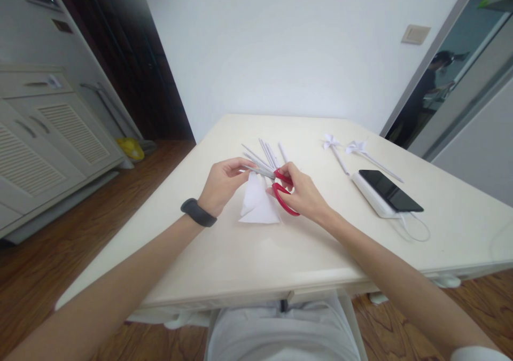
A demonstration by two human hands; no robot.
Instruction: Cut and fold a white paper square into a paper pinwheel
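My right hand [303,194] grips a pair of scissors [289,201] by the red handles, which are spread apart. The metal blades point left, across the top of a piece of white paper [259,203]. My left hand [225,183], with a black band on its wrist, pinches the paper's upper corner between thumb and fingers, close to the blade tips. Several thin rolled paper sticks [269,152] lie on the table just beyond the scissors. How far the blades have gone into the paper is hard to make out.
Two white paper pinwheels [332,143] on sticks lie at the table's right. Nearer stands a black phone [385,187] on a white block with a cable. The cream table [224,259] meets a white wall. A person [428,91] shows through the doorway at right.
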